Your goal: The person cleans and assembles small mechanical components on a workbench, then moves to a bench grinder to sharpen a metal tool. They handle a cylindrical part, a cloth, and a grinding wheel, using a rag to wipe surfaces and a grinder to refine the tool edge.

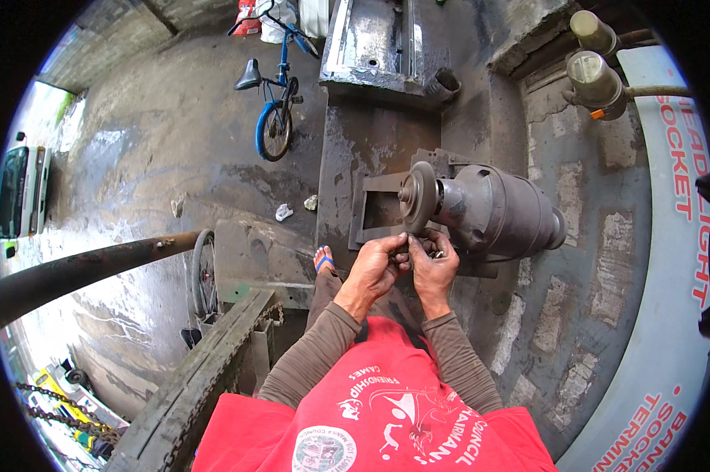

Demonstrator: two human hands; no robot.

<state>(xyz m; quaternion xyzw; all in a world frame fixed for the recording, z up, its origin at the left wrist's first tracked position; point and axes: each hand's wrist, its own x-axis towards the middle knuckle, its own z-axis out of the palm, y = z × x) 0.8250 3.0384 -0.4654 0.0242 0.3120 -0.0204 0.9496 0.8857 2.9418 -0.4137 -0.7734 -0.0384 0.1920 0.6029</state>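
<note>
A bench grinder [496,208], a grey motor with a worn round wheel [422,193] on its left end, stands in front of me. Both my hands are raised close together at the near lower edge of the wheel. My left hand [374,271] is closed, thumb and fingers pinched near the wheel's rim. My right hand [433,275] is closed beside it, with a small shiny metal piece [437,254] showing among its curled fingers. What the left fingertips pinch is too small and too covered to make out.
A metal frame stand [378,206] sits under the wheel. A blue bicycle [276,106] stands farther off. At left are a rusty pipe [95,271], a wooden beam [197,377] and chains. A block wall [571,259] with meters [597,79] and a sign board [646,236] lines the right.
</note>
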